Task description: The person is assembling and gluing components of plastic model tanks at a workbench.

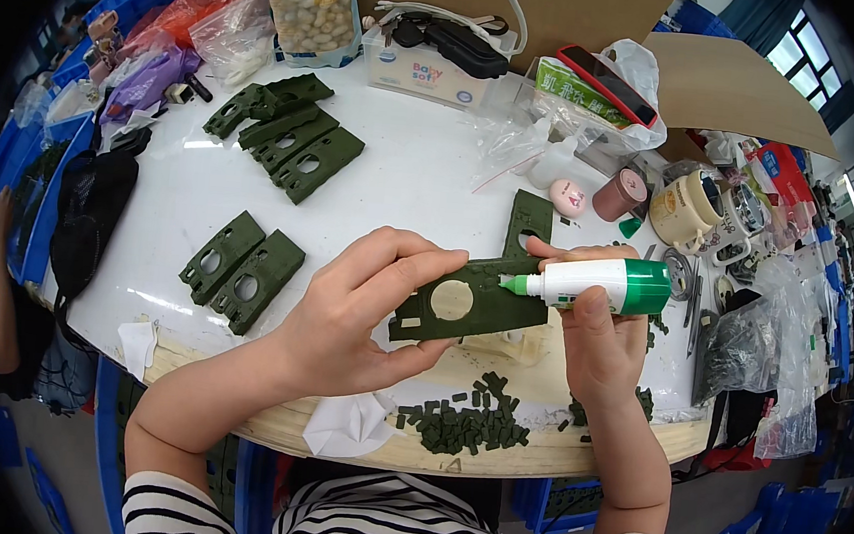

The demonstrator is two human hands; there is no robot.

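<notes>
My left hand (359, 307) is closed on the left end of a dark green plastic model tank hull (509, 309), which has a round hole. In my right hand (606, 351) is a white and green glue bottle (591, 283), lying nearly level. Its green nozzle points left and meets the hull's upper surface; whether glue is coming out cannot be made out. Just behind, another green hull (531, 215) lies on the table. Below my hands is a heap of small dark green pieces (465, 421), near the table's front edge.
Two similar green hulls (261, 279) lie to the left, with several more stacked (292, 136) farther back. White paper (349, 424) rests at the front edge. Behind stand a clear plastic box (432, 72), a pink-brown jar (620, 195) and a cream mug (682, 212). Plastic bags (752, 343) crowd the right.
</notes>
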